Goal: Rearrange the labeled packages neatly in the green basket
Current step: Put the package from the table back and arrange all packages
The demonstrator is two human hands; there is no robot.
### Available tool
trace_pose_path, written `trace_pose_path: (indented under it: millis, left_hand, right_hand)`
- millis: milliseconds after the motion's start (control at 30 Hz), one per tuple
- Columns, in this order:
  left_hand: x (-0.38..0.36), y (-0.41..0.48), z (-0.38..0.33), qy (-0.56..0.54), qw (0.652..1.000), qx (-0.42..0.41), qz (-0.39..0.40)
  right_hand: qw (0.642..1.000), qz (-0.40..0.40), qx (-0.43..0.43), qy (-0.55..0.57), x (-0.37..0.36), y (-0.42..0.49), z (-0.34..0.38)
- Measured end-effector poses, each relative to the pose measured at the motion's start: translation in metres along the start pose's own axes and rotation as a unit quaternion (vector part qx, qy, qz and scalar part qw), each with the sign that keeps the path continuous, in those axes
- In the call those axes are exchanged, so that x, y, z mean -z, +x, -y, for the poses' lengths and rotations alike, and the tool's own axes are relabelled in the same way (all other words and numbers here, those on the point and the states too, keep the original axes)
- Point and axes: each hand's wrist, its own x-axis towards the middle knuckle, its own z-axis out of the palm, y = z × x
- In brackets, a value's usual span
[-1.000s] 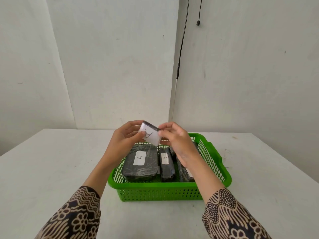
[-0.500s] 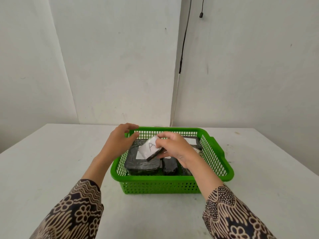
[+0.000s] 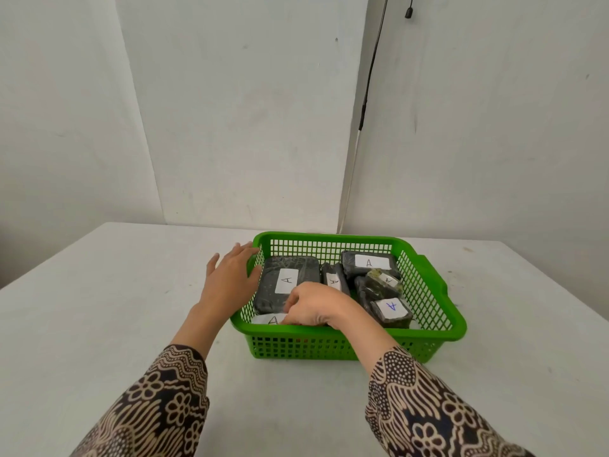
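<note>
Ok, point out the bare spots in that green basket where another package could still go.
Bare floor shows in the green basket along the right wall beside the blue-lettered package, and in a strip along the far wall behind the large package. The middle and near-left are crowded: the right hand is pressing a package there. The left hand rests at the left rim.

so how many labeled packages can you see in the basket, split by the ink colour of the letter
black-ink A labels: 4
blue-ink A labels: 1
label unreadable: 1
total: 6 packages in the green basket
</note>
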Motion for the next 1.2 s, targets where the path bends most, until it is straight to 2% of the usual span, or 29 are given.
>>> trace_pose_path:
  millis: [167,267,500,533,600,667,733,767,833,900,1000,1100,1200]
  left_hand:
    - [-0.004,0.001,0.000,-0.013,1.000,0.006,-0.002]
    - [-0.005,0.001,-0.002,-0.011,1.000,0.008,-0.007]
    - [-0.005,0.001,-0.002,-0.004,1.000,0.011,-0.004]
    - [-0.005,0.001,-0.002,-0.003,1.000,0.011,-0.003]
    - [-0.003,0.000,-0.002,0.000,1.000,0.013,0.001]
    - [-0.001,0.000,-0.003,0.002,1.000,0.015,0.010]
    - [0.001,0.001,-0.006,0.011,1.000,0.017,0.016]
    - [0.001,0.001,-0.008,0.018,1.000,0.017,0.018]
    - [0.002,0.001,-0.018,0.018,1.000,0.009,0.016]
    - [0.001,0.001,-0.034,-0.011,1.000,-0.017,0.006]
    - [0.004,0.002,-0.067,-0.133,0.990,-0.049,0.011]
    - [0.009,0.001,-0.101,-0.262,0.962,-0.049,0.055]
    - [0.013,0.002,-0.125,-0.338,0.934,-0.009,0.116]
  right_hand:
    - [0.997,-0.018,0.014,-0.074,-0.005,0.006,0.001]
    - [0.997,-0.034,0.019,-0.072,-0.007,0.009,0.002]
    - [0.990,0.001,0.037,-0.134,-0.003,0.005,0.007]
    - [0.992,0.002,0.039,-0.124,0.000,0.000,0.006]
    - [0.998,-0.033,0.043,-0.018,0.012,-0.013,-0.002]
    - [0.986,-0.143,0.047,0.076,0.032,-0.028,-0.015]
    - [0.960,-0.272,0.015,0.062,0.055,-0.037,-0.038]
    - [0.951,-0.306,-0.027,0.019,0.065,-0.041,-0.051]
    - [0.949,-0.275,-0.138,-0.070,0.078,-0.045,-0.077]
    - [0.960,-0.212,-0.179,-0.035,0.082,-0.049,-0.095]
    - [0.967,-0.206,-0.145,0.047,0.076,-0.049,-0.109]
    - [0.952,-0.277,-0.062,0.117,0.072,-0.046,-0.112]
    - [0.921,-0.363,0.026,0.140,0.077,-0.047,-0.104]
